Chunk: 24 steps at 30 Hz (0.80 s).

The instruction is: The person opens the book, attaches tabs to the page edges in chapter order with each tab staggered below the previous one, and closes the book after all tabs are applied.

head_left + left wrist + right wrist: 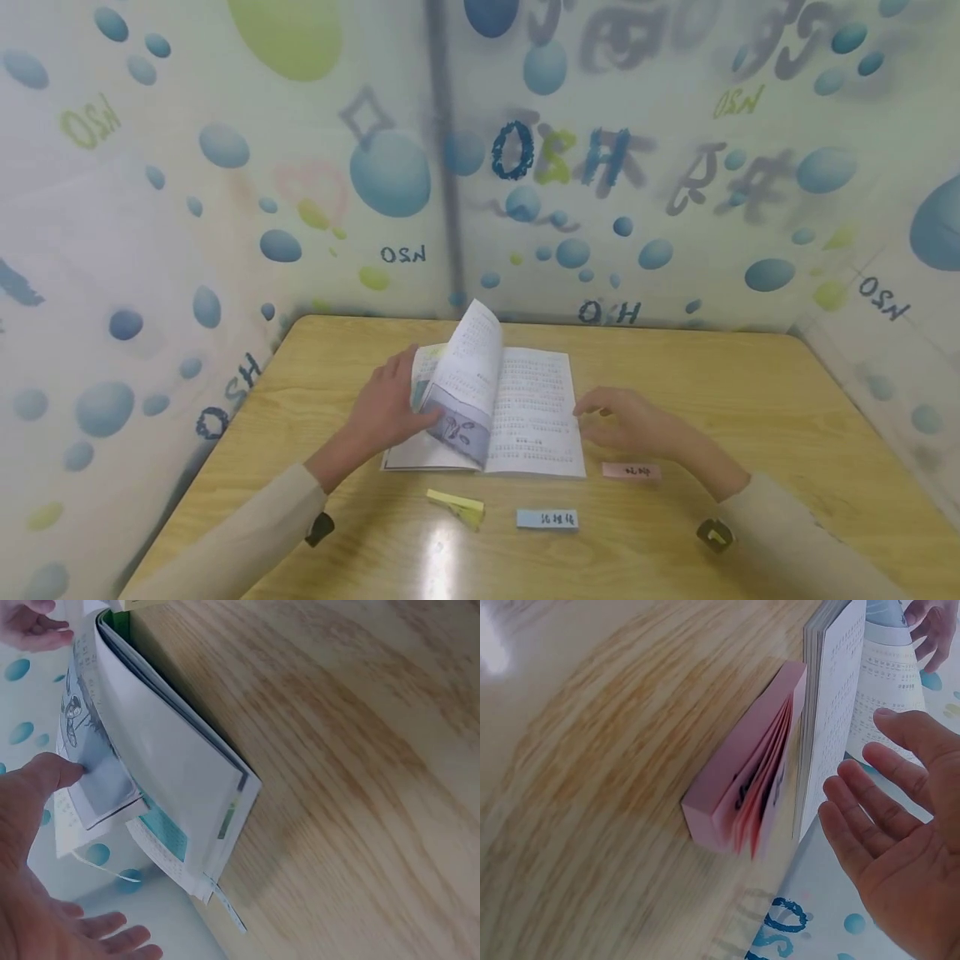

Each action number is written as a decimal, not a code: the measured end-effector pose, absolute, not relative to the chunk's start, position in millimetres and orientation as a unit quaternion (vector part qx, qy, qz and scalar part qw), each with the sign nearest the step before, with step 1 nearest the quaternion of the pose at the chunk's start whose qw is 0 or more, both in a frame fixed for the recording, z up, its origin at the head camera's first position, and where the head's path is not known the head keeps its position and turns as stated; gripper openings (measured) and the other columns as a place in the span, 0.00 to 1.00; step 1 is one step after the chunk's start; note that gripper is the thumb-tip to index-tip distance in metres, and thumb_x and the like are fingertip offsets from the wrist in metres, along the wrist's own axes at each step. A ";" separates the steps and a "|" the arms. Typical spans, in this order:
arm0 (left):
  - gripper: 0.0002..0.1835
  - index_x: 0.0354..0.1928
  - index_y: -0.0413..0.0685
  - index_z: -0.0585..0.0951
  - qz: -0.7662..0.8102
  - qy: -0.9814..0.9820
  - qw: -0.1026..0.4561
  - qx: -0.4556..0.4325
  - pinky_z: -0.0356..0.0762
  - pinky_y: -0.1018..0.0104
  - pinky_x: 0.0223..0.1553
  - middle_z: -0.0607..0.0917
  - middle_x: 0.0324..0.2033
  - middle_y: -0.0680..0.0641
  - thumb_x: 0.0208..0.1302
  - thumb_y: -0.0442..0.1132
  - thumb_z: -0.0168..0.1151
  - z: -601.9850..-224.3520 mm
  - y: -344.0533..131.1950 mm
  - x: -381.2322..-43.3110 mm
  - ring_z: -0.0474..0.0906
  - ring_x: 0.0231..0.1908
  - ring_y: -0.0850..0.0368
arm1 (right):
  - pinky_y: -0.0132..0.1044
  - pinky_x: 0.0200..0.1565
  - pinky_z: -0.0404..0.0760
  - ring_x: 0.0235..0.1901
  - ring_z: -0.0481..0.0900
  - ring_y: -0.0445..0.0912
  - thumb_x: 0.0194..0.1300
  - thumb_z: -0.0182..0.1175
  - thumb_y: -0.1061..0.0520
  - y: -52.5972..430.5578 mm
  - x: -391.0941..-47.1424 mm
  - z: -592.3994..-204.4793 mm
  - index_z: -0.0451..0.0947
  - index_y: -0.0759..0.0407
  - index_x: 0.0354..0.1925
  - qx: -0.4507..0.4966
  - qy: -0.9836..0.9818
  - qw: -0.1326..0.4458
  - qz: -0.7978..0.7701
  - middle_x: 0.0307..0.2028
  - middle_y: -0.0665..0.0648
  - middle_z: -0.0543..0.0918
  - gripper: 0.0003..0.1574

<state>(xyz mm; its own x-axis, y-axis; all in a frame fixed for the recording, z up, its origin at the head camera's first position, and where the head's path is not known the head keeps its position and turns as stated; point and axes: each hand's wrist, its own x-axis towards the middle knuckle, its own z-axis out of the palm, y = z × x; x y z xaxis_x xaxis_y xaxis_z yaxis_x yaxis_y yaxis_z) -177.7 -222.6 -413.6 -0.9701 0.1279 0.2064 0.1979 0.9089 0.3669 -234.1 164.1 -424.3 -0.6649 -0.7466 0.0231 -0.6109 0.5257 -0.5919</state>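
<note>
Since this open book (pixel 536 408) looks floppy and easily creased, I'd pinch page edges; left hand (pixel 385 406), right hand (pixel 636 423): fingers apart.

Open book (pixel 534 408) on the table (pixel 720 375)
One page (pixel 474 354) curls upward, its grey picture (pixel 459 423) perhaps showing insects.
</note>
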 end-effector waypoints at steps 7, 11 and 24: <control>0.57 0.75 0.30 0.55 -0.171 -0.974 0.120 -0.092 0.64 0.35 0.64 0.62 0.70 0.26 0.53 0.51 0.78 -413.9 -226.5 -175.9 0.62 0.66 0.27 | 0.49 0.55 0.80 0.54 0.80 0.51 0.69 0.67 0.56 157.4 -231.2 -425.2 0.81 0.57 0.55 -0.384 0.872 0.127 -0.277 0.55 0.52 0.82 0.17; 0.48 0.74 0.35 0.62 -0.157 -0.957 0.135 -0.204 0.55 0.34 0.68 0.62 0.72 0.30 0.55 0.43 0.76 -415.9 -217.3 -181.0 0.55 0.70 0.27 | 0.50 0.58 0.77 0.57 0.77 0.50 0.68 0.68 0.56 151.0 -229.7 -429.4 0.81 0.54 0.55 -0.383 0.872 0.134 -0.273 0.56 0.51 0.81 0.18; 0.25 0.74 0.59 0.71 -0.091 -0.928 -0.115 -0.343 0.48 0.41 0.72 0.58 0.77 0.48 0.77 0.46 0.51 -427.3 -179.1 -187.6 0.43 0.76 0.35 | 0.52 0.73 0.51 0.77 0.47 0.48 0.57 0.75 0.41 132.9 -216.8 -439.4 0.69 0.42 0.72 -0.377 0.872 0.211 -0.229 0.78 0.47 0.54 0.48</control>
